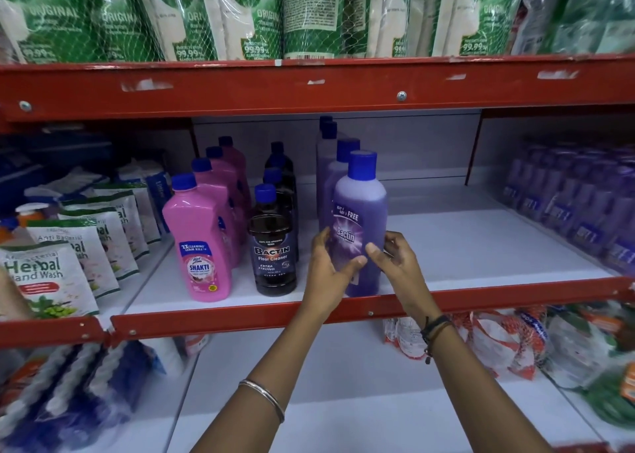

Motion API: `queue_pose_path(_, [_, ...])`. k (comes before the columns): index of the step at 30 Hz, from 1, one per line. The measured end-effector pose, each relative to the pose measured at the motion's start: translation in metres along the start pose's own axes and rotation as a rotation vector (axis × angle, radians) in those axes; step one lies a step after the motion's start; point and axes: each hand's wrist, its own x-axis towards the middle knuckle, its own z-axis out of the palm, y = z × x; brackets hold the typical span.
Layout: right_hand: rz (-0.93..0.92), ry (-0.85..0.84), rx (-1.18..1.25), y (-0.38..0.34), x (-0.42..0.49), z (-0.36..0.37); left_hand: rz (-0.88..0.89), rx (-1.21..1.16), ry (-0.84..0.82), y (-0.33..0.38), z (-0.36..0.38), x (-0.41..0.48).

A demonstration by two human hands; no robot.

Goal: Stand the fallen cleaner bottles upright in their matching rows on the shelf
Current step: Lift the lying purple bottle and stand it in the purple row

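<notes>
Forearms reach in over the red shelf lip (pixel 240 315). Left hand (pixel 328 274) and right hand (pixel 395 262) both wrapped around the lower body of the purple Bactin bottle (pixel 360 219), fingers curled on its label, one hand per side. Bottle upright, at the front of the purple row (pixel 335 157) running back behind the hands. Black row (pixel 275 246) and pink row (pixel 206 246) just left of the left hand, all standing. Looks like final seating/alignment. Next: square it with the row, release gently so it doesn't tip.
</notes>
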Motion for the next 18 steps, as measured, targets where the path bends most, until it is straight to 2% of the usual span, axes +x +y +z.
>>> queue_pose_path(7, [0.025, -0.068, -0.058, -0.004, 0.019, -0.013, 0.048, 0.16, 0.01, -0.003, -0.004, 0.002])
queue_pose_path(12, [0.044, -0.077, -0.022, -0.006, 0.025, -0.018, 0.1, 0.133, 0.12, -0.005, -0.001, -0.009])
queue_pose_path(15, [0.066, -0.026, -0.005, -0.003, 0.023, -0.013, 0.107, 0.077, 0.142, -0.004, -0.005, -0.014])
queue_pose_path(18, [0.089, 0.12, 0.105, -0.002, 0.016, -0.011, 0.075, 0.013, 0.099, 0.0, -0.009, -0.017])
